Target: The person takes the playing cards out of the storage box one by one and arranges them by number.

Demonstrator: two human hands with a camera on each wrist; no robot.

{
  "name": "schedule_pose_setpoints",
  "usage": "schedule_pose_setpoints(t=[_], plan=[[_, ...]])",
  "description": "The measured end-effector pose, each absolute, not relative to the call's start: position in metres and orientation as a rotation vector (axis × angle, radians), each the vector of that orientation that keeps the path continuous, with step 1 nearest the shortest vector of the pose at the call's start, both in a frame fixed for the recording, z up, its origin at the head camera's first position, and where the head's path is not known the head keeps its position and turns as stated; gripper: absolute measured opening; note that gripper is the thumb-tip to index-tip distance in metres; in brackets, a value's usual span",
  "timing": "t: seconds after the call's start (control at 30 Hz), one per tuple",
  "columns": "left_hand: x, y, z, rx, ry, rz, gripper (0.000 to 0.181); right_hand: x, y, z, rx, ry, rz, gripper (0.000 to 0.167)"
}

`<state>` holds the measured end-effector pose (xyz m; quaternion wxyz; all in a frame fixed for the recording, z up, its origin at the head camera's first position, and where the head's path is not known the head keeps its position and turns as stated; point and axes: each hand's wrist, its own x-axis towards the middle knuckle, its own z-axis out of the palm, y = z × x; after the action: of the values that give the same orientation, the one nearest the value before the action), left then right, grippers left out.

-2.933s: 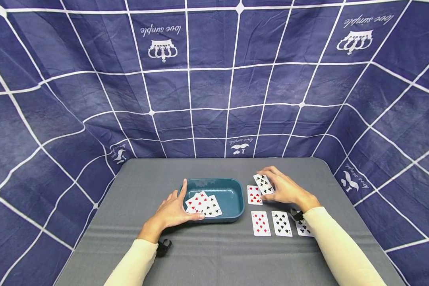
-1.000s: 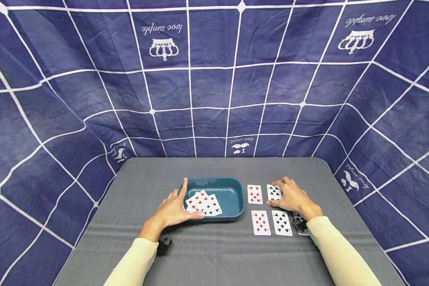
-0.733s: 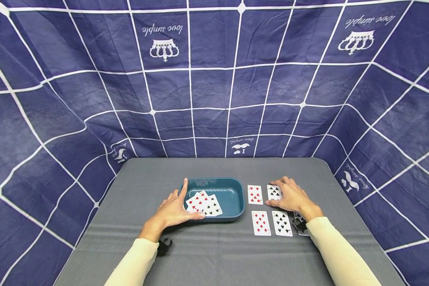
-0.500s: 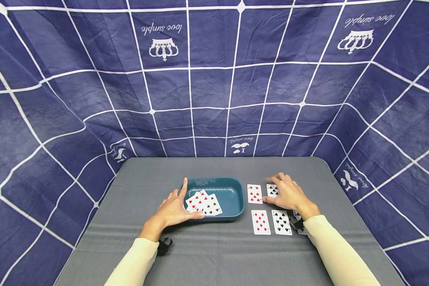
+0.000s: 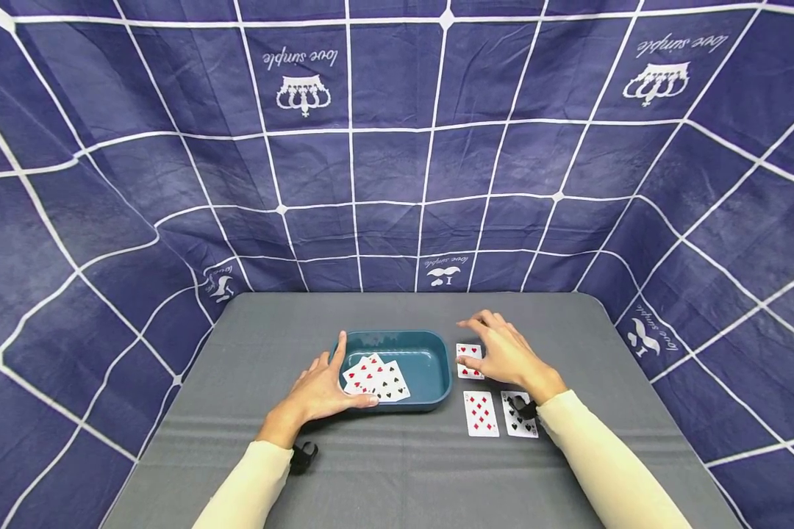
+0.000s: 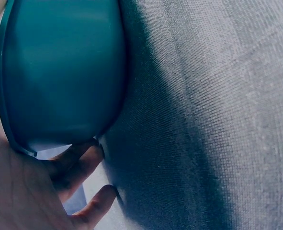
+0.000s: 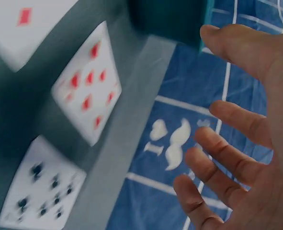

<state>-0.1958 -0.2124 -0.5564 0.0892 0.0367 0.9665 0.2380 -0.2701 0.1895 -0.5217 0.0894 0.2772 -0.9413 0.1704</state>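
My left hand (image 5: 324,383) rests at the left end of a teal tray (image 5: 430,403), thumb along the near rim and index finger straight up by the left side. Several playing cards (image 5: 392,382) lie overlapping inside the tray. My right hand (image 5: 508,354) hovers with spread fingers just right of the tray, partly over a hearts card (image 5: 467,350). Nothing sits between its fingers. In the right wrist view, a club card (image 7: 45,184) lies face up beside that hearts card; in the head view my hand hides it.
A diamonds card (image 5: 481,414) and a spades card (image 5: 511,425) form a nearer row on the grey tabletop (image 5: 397,470). My right forearm covers the place further right. Blue curtain (image 5: 397,162) walls stand behind and at both sides.
My right hand laid the club card flat, right of the hearts card, and let it go. It then lifted and moved left over the hearts card. The left hand stays put.
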Motion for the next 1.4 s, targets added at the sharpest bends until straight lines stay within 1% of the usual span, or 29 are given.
schedule_pose_setpoints(t=[0.23, 0.43, 0.67, 0.93, 1.13, 1.4], plan=[[-0.195, -0.213, -0.556, 0.109, 2.878, 0.716, 0.162, -0.273, 0.148, -0.503, 1.012, -2.730, 0.509, 0.063], [-0.196, -0.214, -0.556, 0.108, 2.875, 0.720, 0.161, -0.279, 0.110, -0.496, 1.212, -2.683, 0.459, 0.058], [-0.198, -0.214, -0.557, 0.110, 2.877, 0.707, 0.162, -0.285, 0.073, -0.495, 1.434, -2.701, 0.389, 0.058], [-0.197, -0.213, -0.559, 0.114, 2.867, 0.722, 0.162, -0.293, 0.039, -0.502, 1.685, -2.741, 0.298, 0.060], [-0.195, -0.213, -0.557, 0.110, 2.861, 0.738, 0.160, -0.298, 0.020, -0.512, 1.766, -2.815, 0.238, 0.061], [-0.195, -0.214, -0.560, 0.093, 2.863, 0.749, 0.158, -0.299, 0.004, -0.524, 1.796, -2.868, 0.128, 0.063]])
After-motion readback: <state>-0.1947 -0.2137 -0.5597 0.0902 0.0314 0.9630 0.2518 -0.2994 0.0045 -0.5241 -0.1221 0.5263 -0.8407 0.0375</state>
